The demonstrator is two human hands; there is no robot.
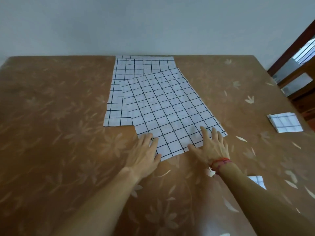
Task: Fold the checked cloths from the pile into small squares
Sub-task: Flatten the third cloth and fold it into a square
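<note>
Left hand: we see its fingers straight and close together, flat on the near corner of the top white black-checked cloth.
Right hand: fingers straight and spread, flat on that cloth's near edge; red thread bracelet at the wrist.
Pile of flat checked cloths: beyond our fingertips, under the top cloth's far end.
Folded checked squares: 1 small stack right of the right fingers, 1 folded piece behind the right forearm.
Surface: brown table cover with pale leaf print under both hands.
Room: plain pale wall beyond the fingertips; dark wooden frame far right.
</note>
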